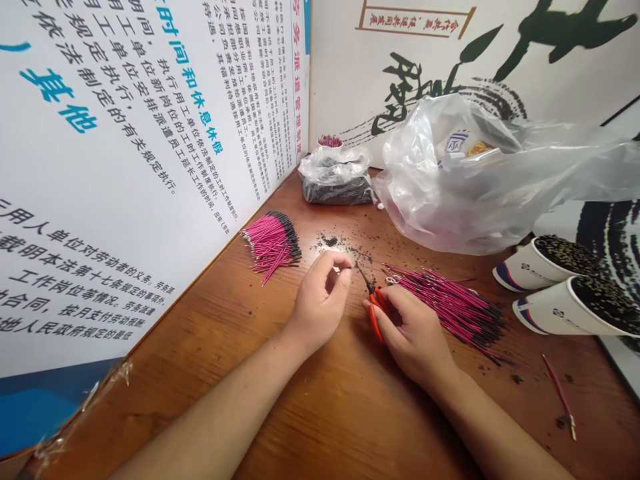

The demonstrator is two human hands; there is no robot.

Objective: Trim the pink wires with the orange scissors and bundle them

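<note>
Orange-handled scissors (pixel 376 308) are in my right hand (pixel 413 327), their dark blades pointing up and left toward my left hand (pixel 325 293). The left thumb and forefinger pinch together close to the blade tips; what they hold is too small to make out. Just beyond my right hand lies a spread bundle of magenta wires with black ends (pixel 450 307). A second magenta bundle (pixel 270 241) rests to the left, past my left hand. Black crumbs (pixel 330 241) are scattered on the wooden table (pixel 200 373) ahead of my hands.
Two paper cups (pixel 533 267) filled with small dark pieces lean at the right. A large clear plastic bag (pixel 450 193) and a smaller bag of black material (pixel 337 187) stand at the back. One loose wire (pixel 559 393) lies at the right front. Printed boards (pixel 125 167) border the table.
</note>
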